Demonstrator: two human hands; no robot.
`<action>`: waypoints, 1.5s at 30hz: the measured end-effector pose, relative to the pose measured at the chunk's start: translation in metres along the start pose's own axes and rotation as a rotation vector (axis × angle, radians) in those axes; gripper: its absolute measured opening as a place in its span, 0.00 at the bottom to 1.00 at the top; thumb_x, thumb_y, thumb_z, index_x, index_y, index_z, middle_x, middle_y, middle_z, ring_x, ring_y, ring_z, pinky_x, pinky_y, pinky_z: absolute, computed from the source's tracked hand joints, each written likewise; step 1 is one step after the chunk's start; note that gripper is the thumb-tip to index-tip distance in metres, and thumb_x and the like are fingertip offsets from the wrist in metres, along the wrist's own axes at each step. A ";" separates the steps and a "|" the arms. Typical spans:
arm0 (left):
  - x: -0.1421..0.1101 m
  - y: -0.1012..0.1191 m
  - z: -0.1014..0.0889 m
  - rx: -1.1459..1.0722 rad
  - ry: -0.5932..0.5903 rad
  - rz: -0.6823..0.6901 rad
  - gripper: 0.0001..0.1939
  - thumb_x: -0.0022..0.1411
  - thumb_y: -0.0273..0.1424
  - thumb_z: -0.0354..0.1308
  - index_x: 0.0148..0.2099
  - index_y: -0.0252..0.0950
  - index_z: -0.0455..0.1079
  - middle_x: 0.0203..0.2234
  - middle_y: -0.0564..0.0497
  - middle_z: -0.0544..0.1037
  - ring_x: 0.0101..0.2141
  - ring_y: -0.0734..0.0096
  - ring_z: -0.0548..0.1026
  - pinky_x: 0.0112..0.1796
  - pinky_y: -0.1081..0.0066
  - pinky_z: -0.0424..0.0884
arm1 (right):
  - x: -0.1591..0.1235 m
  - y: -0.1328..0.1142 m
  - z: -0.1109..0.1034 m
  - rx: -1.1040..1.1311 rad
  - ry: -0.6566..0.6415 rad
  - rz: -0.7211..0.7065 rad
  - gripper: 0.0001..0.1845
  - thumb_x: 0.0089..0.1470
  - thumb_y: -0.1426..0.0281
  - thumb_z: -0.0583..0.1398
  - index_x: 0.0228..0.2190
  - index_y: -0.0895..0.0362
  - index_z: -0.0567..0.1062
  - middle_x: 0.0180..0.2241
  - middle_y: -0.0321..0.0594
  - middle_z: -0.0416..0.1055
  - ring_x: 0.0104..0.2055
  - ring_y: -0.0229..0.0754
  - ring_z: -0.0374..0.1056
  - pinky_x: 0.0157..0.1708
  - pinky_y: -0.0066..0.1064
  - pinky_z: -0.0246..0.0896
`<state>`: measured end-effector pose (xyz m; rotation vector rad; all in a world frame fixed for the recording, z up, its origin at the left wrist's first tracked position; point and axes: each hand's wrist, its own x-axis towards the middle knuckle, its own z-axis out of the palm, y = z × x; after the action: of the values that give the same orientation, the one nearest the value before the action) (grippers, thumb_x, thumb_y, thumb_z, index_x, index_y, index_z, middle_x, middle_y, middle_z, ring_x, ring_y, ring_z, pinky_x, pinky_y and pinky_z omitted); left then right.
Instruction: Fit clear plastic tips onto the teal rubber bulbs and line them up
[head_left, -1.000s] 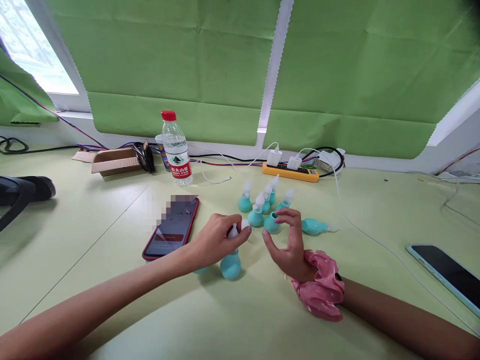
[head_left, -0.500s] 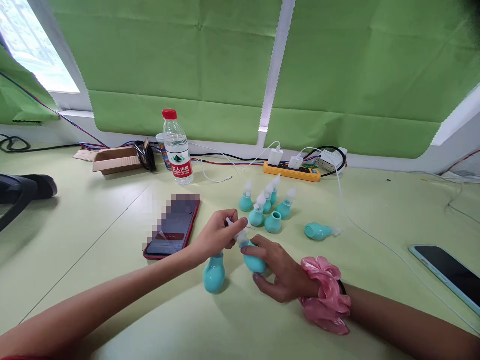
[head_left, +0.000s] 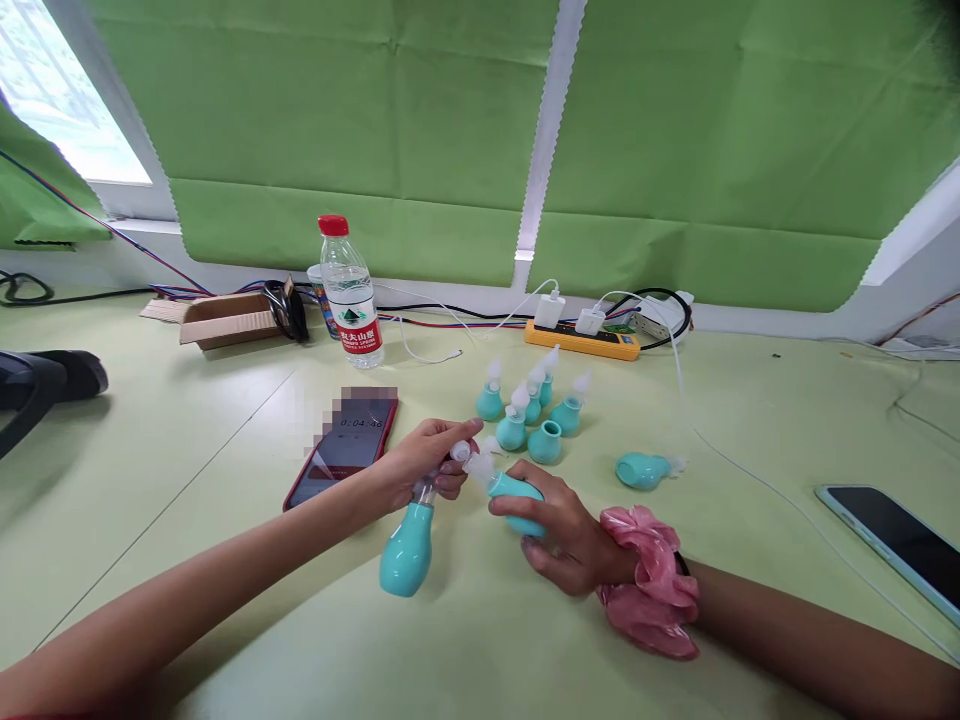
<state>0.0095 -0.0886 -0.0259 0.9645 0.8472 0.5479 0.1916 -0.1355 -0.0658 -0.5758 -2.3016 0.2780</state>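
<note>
Evidently, your left hand (head_left: 429, 460) pinches a small translucent white plastic nozzle (head_left: 460, 452) between thumb and fingers; the clear neck of a glossy teal pear-shaped bulb (head_left: 407, 555) runs up beneath it, though whether you grip that neck I cannot tell. Your right hand (head_left: 564, 525) is wrapped around a tilted teal bulb (head_left: 517, 497), its clear end pointing toward your left. Just beyond stand five tipped round teal bulbs (head_left: 511, 432) and one open-mouthed teal bulb (head_left: 544, 445); a lying teal bulb (head_left: 643, 470) rests rightward on the pale green bench (head_left: 480, 640). Farther back sits an orange power strip (head_left: 581, 342).
</note>
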 end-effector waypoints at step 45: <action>-0.010 0.008 0.002 0.704 -0.189 0.102 0.15 0.52 0.38 0.53 0.28 0.28 0.69 0.13 0.56 0.61 0.14 0.84 0.56 0.15 0.81 0.52 | -0.007 -0.001 0.009 -0.059 0.353 0.022 0.22 0.34 0.74 0.53 0.37 0.54 0.62 0.26 0.37 0.66 0.26 0.40 0.64 0.28 0.34 0.59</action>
<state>0.0046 -0.0932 -0.0145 1.6804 0.8348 0.2294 0.1888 -0.1400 -0.0758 -0.6257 -1.9685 0.1083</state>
